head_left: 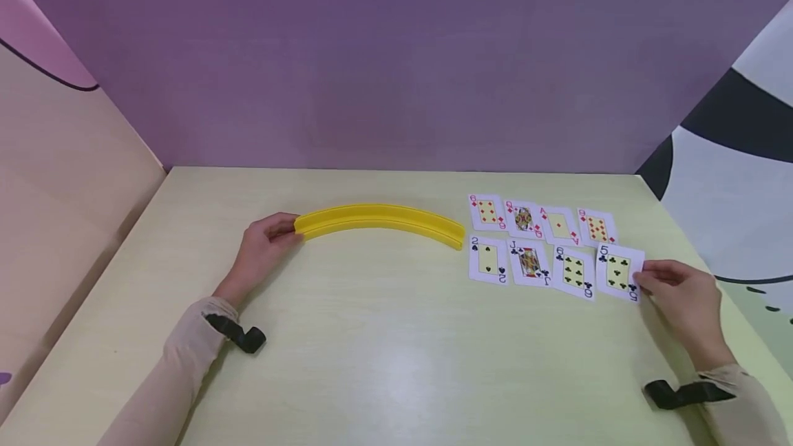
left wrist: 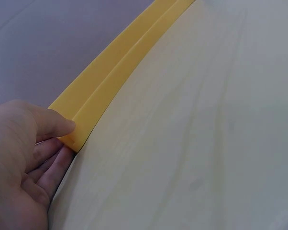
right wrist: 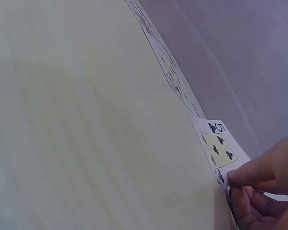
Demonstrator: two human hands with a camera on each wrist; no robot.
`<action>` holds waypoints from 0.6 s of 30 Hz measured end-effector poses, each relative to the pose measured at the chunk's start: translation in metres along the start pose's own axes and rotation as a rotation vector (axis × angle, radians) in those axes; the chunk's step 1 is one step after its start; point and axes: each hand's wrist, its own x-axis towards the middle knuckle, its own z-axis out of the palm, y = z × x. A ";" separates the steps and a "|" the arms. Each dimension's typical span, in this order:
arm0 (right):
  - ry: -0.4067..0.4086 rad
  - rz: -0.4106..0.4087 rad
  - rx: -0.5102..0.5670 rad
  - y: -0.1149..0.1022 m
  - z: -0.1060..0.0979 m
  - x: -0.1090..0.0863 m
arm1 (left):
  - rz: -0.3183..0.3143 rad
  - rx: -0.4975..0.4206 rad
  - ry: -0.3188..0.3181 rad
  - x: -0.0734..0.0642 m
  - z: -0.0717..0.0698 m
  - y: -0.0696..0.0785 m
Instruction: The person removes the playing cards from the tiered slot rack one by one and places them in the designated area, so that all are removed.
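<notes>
A curved yellow plastic track piece [head_left: 379,216] lies across the middle of the table. My left hand [head_left: 265,251] grips its left end; in the left wrist view the thumb [left wrist: 61,125] is on top and the other fingers are beneath. At the right, my right hand [head_left: 684,299] pinches the right edge of a five of clubs playing card [head_left: 618,272], which looks slightly raised in the right wrist view. Beside that card lies a six of clubs [head_left: 573,272], then a jack of clubs [head_left: 529,262] and a two of spades [head_left: 488,259], all face up.
Behind the black-suited row lies a row of red diamond cards, among them a six [head_left: 487,213] and an ace [head_left: 560,226]. The track's right end nearly reaches the cards. A purple panel [head_left: 396,67] stands along the back edge of the pale table [head_left: 384,336].
</notes>
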 end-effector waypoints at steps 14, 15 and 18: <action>0.003 -0.061 -0.117 -0.002 0.001 0.000 | -0.020 -0.009 -0.009 0.001 0.000 0.005; 0.004 -0.065 -0.119 -0.002 0.001 0.000 | -0.019 -0.012 -0.008 0.001 0.000 0.004; 0.006 -0.073 -0.121 -0.004 0.003 -0.001 | -0.016 -0.020 -0.004 0.000 0.000 0.001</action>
